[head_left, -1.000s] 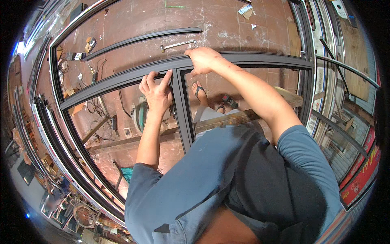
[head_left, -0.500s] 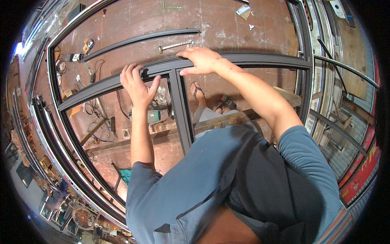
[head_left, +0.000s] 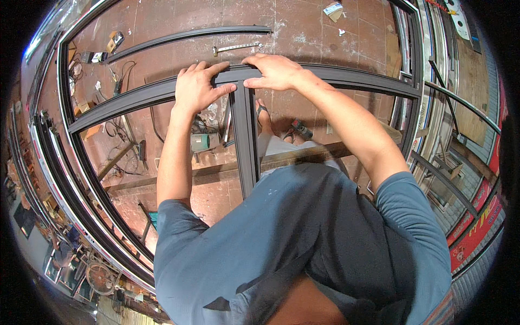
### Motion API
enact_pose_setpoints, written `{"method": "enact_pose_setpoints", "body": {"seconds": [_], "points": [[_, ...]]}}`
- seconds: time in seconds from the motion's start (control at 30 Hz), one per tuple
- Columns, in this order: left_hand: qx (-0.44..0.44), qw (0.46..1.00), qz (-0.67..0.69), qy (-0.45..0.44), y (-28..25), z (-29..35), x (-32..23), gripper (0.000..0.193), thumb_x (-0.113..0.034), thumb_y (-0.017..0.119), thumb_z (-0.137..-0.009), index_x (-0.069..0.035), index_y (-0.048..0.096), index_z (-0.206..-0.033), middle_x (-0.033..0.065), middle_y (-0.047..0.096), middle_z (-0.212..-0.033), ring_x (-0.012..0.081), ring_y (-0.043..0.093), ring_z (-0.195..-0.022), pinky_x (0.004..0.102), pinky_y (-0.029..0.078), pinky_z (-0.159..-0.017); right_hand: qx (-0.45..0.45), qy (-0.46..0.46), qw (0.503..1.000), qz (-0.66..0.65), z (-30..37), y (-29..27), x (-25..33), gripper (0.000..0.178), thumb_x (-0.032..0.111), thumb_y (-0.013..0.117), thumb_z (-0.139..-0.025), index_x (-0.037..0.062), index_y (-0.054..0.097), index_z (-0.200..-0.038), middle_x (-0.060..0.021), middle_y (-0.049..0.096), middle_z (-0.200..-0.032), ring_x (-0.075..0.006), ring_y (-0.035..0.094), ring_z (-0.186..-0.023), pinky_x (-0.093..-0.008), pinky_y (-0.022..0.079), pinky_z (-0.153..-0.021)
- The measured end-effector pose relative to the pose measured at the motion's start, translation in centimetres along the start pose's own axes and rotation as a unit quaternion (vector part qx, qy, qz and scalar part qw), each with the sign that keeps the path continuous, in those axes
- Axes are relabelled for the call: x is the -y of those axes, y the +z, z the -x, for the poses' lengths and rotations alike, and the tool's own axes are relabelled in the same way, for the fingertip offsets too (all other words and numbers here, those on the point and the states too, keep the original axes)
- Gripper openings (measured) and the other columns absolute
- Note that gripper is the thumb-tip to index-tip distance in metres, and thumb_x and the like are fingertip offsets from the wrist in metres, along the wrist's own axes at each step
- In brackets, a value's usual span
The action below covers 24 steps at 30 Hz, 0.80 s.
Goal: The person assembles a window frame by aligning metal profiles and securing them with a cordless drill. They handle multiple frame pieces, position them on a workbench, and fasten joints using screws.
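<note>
A large dark grey metal window frame spans the view, with a crossbar [head_left: 143, 97] running left to right and an upright bar [head_left: 245, 138] meeting it near the middle. Just left of that joint, my left hand [head_left: 196, 89] wraps over the crossbar, its thumb pointing toward the upright. On the other side, my right hand [head_left: 277, 73] grips the same crossbar, fingers over its far edge and thumb by the joint. The two thumbs nearly face each other across the upright. The undersides of both grips are hidden.
Beyond the crossbar, a loose dark bar [head_left: 189, 36] and a wrench-like metal tool [head_left: 238, 49] lie below on the tiled floor. Under the frame are a wooden beam [head_left: 211, 172], a green power tool [head_left: 200, 142] and cables. Long metal profiles [head_left: 49, 157] line the left.
My left hand has moved right along the crossbar, from raised, spread fingers to a hold beside the joint. My right hand stays close to the joint. The view has shifted slightly.
</note>
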<state>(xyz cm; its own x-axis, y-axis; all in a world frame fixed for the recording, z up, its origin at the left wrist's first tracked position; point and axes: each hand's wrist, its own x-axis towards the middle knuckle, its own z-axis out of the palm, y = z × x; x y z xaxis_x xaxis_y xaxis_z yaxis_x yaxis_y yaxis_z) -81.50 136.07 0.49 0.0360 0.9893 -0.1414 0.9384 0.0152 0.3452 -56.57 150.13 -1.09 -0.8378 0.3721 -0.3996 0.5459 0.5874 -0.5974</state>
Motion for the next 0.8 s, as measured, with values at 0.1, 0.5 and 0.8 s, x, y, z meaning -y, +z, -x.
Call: {"method": "enact_pose_setpoints", "body": {"seconds": [0.1,0.5,0.8], "points": [[-0.002,1.000,-0.002,-0.009,0.57,0.03,0.14,0.082,-0.083,0.079,-0.082,-0.031,0.081,-0.145,0.0123,0.076,-0.104,0.0336,0.076,-0.109,0.0524,0.054,-0.099,-0.006,-0.002,1.000,-0.005,-0.09,0.13,-0.07,0.085,0.066,0.072,-0.101,0.0008,0.061,-0.154,-0.0280,0.070,-0.145,-0.0450,0.069,-0.136,-0.0546,0.055,-0.116],[0.000,0.999,-0.007,-0.032,0.59,-0.41,-0.18,0.082,-0.087,0.078,-0.080,-0.032,0.083,-0.141,0.0083,0.073,-0.099,0.0297,0.074,-0.108,0.0522,0.053,-0.101,0.017,0.023,1.000,0.004,-0.02,-0.63,0.26,0.086,0.071,0.070,-0.101,0.0022,0.061,-0.152,-0.0291,0.073,-0.139,-0.0474,0.071,-0.131,-0.0570,0.055,-0.112],[0.013,0.999,-0.011,-0.040,0.37,-0.53,-0.53,0.083,-0.089,0.077,-0.080,-0.033,0.083,-0.141,0.0075,0.074,-0.102,0.0285,0.074,-0.110,0.0524,0.051,-0.103,0.011,0.033,0.999,0.022,0.26,-0.81,0.23,0.087,0.073,0.071,-0.100,0.0034,0.061,-0.152,-0.0287,0.073,-0.138,-0.0492,0.071,-0.129,-0.0573,0.056,-0.109]]}}
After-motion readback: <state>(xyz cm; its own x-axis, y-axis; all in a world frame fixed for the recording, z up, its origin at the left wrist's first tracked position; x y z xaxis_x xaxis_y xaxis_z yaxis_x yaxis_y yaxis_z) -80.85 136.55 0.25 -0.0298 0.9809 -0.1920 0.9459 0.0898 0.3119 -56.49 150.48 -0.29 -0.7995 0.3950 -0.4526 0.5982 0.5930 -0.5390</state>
